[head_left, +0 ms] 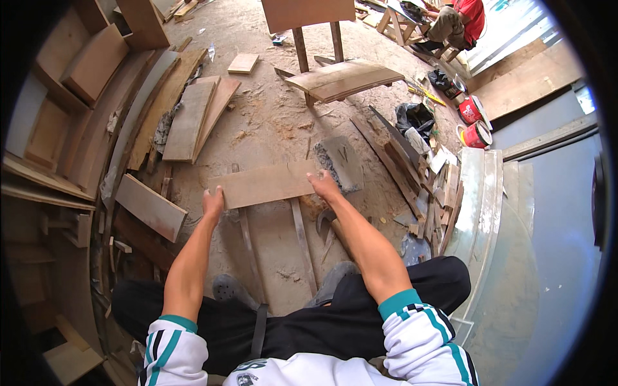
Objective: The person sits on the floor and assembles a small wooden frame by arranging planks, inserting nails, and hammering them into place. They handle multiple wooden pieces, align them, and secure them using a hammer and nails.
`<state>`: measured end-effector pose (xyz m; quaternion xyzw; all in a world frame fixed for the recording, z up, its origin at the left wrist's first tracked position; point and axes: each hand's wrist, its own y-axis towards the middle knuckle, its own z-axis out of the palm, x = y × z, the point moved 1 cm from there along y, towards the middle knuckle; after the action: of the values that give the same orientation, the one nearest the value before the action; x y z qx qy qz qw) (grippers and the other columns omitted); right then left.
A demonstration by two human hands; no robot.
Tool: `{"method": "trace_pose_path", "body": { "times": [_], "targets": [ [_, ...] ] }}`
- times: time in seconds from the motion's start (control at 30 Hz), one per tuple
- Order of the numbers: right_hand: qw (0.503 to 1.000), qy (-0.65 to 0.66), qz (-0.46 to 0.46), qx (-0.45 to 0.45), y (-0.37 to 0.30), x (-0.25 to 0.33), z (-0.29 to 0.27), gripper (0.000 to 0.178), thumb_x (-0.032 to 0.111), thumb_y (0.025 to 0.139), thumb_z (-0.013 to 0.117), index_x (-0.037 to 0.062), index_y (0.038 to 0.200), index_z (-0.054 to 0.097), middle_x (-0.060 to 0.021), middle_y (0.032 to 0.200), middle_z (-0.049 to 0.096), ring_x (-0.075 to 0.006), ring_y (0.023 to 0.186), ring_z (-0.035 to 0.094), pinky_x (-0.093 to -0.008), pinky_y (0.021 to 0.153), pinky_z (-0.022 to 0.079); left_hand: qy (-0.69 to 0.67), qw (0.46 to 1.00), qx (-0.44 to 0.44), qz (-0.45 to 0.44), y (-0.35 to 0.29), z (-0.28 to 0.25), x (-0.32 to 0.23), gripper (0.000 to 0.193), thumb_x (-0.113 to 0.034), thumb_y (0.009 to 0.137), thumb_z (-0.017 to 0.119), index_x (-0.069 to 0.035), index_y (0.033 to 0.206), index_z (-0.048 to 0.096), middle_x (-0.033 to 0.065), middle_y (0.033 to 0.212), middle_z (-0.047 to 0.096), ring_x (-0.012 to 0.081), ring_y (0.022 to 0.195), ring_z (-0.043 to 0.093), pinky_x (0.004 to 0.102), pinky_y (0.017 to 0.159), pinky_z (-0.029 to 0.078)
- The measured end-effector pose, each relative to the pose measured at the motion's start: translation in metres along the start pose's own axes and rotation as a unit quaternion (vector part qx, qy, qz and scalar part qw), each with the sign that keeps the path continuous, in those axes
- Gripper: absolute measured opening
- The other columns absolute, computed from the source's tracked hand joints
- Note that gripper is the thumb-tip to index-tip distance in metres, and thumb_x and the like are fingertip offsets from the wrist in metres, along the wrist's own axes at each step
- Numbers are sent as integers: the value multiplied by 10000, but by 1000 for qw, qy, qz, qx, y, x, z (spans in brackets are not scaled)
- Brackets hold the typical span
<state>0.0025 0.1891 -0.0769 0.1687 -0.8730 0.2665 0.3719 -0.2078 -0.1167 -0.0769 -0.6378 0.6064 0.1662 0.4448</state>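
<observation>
A flat, light brown wooden board [267, 184] spans the space between my two hands, in front of my knees. My left hand [213, 201] grips its left end, with the thumb on the near edge. At the opposite end, my right hand [323, 184] has its fingers closed on the far right corner. Below the board, two narrow wooden strips [302, 241] run along the ground toward my feet. Just past my right hand lies a grey slab [342, 164] with a dark mark and crumbly edges.
Stacked planks [187, 122] and cabinets [96, 61] line the left side. Ahead stands a low wooden bench [344, 78]. Scrap wood [412, 174], red cans [475, 134] and a black plastic bag [414, 117] lie to the right. A person in red [454, 26] sits at the far right.
</observation>
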Motion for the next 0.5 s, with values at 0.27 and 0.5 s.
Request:
{"method": "trace_pose_path", "body": {
  "times": [0.27,0.5],
  "targets": [
    [996,7,50,78,48,25,-55,606,397,804,716,-60,1187,613,-177,1091,684,-255,878,679,-354,736,550,16,995,-72,-74,-36,10,-55,685,-437,889,603,100,1297,483,278,1254,579,355,1181,565,410,979,431],
    [990,131,-6,-54,130,43,-236,384,252,777,719,-21,1047,698,-119,908,717,-205,784,673,-323,627,543,-118,980,158,-27,-88,97,-181,698,-455,871,646,71,1304,495,193,1260,576,257,1144,558,383,961,432]
  ]
}}
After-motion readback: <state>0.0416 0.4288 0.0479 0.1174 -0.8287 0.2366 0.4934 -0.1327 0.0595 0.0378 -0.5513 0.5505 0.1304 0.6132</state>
